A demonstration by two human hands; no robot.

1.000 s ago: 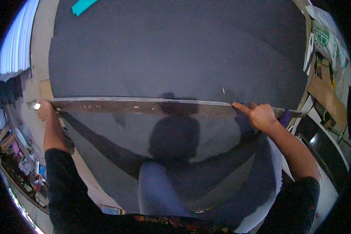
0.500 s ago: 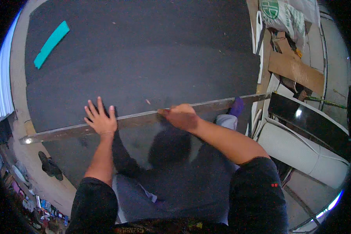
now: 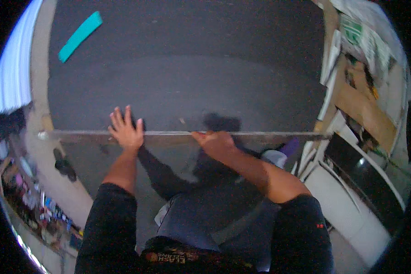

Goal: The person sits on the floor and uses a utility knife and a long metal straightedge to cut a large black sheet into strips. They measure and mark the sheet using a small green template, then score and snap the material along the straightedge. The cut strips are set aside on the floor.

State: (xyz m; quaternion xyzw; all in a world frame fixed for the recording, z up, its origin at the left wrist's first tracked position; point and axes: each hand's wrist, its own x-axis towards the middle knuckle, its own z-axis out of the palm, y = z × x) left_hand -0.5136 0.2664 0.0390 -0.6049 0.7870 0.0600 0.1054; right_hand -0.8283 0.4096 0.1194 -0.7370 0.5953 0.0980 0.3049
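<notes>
A long, narrow metal straightedge (image 3: 169, 136) lies across a large dark sheet (image 3: 182, 73) in front of me. My left hand (image 3: 128, 133) rests flat with fingers spread, its palm over the bar and its fingertips on the sheet beyond. Nothing is in it. Further right, my right hand (image 3: 217, 145) is closed in a grip at the bar's edge. A small tip seems to poke out at its left side, but the fingers hide what they hold. A small light scrap (image 3: 182, 121) lies on the sheet just past the bar.
A teal strip (image 3: 81, 37) lies at the sheet's far left. To the right are a cardboard piece (image 3: 365, 114), white sacks (image 3: 367, 41), a glossy black panel (image 3: 363, 162) and a white roll (image 3: 351, 205). Cluttered small items (image 3: 50, 210) sit lower left.
The whole view has turned, so the straightedge now runs level instead of slanting up to the right. Both hands keep about the same places along it, with the same postures.
</notes>
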